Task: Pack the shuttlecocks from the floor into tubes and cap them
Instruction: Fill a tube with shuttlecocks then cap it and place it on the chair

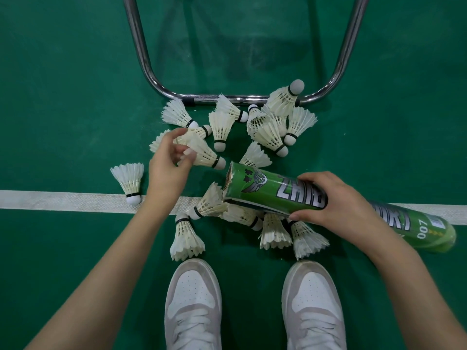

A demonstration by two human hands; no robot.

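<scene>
1. From my remote seat I read the green tube (265, 192) first; its big silver block letters show "ZMIB" before my right hand (326, 200) covers the rest, then what looks like "ORT" past the wrist, and "007" near the far end; a winged silver emblem and dark leaf-like marks sit near the open mouth.
2. The tube lies nearly flat, held just above the pile, its open, ragged-edged mouth pointing left and its closed end stretching off to the right over the white line (63, 201); I cannot see whether anything is inside it.
3. My right hand is wrapped around the tube's middle, fingers over the top and thumb underneath.
4. My left hand (168, 162) is over the left part of the pile, fingers curled toward a shuttlecock (204, 154); the fingertips touch its feathers, but I cannot tell whether they truly grip it.
5. The shuttlecocks (273, 120) are white-feathered with pale cork tips and dark bands; they lie scattered on the green floor (63, 84), some heaped against the chrome bar (237, 99), several under the tube, one alone (129, 181) at the left on the line.
6. My two white shoes (193, 299) stand just below the pile.
</scene>
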